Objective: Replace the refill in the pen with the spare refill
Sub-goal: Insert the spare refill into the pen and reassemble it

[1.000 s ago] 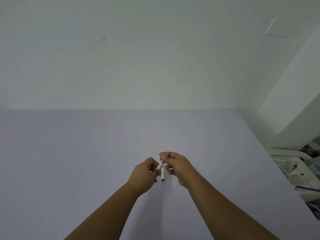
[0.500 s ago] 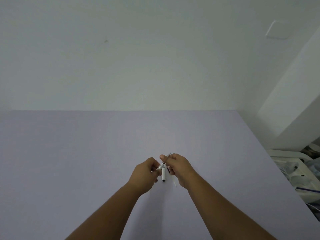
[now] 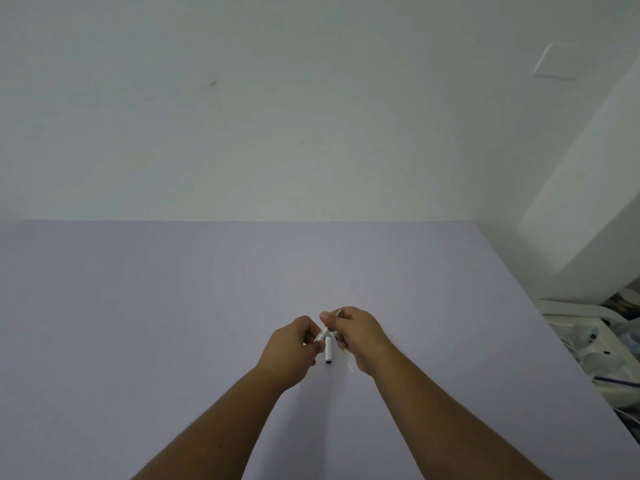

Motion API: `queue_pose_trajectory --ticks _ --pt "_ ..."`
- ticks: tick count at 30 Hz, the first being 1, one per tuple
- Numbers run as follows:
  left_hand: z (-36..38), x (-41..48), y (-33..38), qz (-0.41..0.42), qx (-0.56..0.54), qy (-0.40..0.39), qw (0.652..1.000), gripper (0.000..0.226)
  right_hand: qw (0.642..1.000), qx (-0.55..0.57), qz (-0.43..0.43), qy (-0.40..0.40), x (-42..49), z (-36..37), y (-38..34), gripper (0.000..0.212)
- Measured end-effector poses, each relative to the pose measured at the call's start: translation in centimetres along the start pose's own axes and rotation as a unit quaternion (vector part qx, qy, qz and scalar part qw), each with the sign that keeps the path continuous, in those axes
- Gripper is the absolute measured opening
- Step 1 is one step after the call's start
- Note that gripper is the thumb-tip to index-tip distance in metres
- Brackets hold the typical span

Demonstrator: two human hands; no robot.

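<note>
Both hands meet over the lavender table (image 3: 173,306). My left hand (image 3: 291,351) pinches the lower end of a thin white pen barrel (image 3: 322,334), which slants up to the right. My right hand (image 3: 356,337) grips its upper end, where a thin refill tip (image 3: 337,312) pokes out past the fingers. A short white pen cap (image 3: 328,350) with a dark end lies on the table between the hands. A thin pale refill (image 3: 350,368) lies on the table under my right hand, mostly hidden by it.
The table's right edge runs diagonally from the far corner to the lower right. Beyond it sits a white rack (image 3: 588,327) with cluttered items. A white wall stands behind the table.
The hands have stayed together over the same spot. My right hand has shifted slightly along the barrel, and the refill tip now shows less beyond its fingers.
</note>
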State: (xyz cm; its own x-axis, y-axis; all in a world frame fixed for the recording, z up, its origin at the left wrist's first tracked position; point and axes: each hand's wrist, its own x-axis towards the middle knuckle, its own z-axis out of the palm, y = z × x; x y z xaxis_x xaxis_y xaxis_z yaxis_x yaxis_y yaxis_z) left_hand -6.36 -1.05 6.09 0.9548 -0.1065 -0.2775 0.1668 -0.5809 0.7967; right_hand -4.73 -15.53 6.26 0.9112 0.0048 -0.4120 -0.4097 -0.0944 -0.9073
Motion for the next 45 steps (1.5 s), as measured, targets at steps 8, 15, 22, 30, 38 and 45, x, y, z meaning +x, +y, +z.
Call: queue_pose_trajectory --ticks 8,15,22,30,38,45 --pt "-0.2 0.1 0.1 -0.001 -0.013 0.011 1.0 0.011 0.999 0.029 -0.005 -0.022 -0.2 -0.1 0.1 0.012" --pt "0.0 0.0 0.0 0.0 -0.02 0.01 1.0 0.009 1.0 -0.001 0.012 0.0 -0.1 0.0 0.1 0.027" --pt "0.2 -0.2 0.1 -0.001 -0.017 0.008 1.0 0.012 0.999 -0.025 0.014 0.034 -0.1 -0.1 -0.1 0.038" --pt "0.6 0.0 -0.1 -0.004 0.012 0.033 0.999 0.012 1.0 0.022 0.012 0.019 -0.1 0.1 0.2 0.015" --pt "0.1 0.5 -1.5 -0.076 -0.092 0.014 0.993 0.012 0.998 -0.041 0.038 0.01 1.6 0.2 0.6 0.027" --pt "-1.1 1.2 -3.6 -0.168 -0.209 -0.026 0.963 0.018 0.922 -0.376 0.032 0.089 4.8 1.0 3.9 0.021"
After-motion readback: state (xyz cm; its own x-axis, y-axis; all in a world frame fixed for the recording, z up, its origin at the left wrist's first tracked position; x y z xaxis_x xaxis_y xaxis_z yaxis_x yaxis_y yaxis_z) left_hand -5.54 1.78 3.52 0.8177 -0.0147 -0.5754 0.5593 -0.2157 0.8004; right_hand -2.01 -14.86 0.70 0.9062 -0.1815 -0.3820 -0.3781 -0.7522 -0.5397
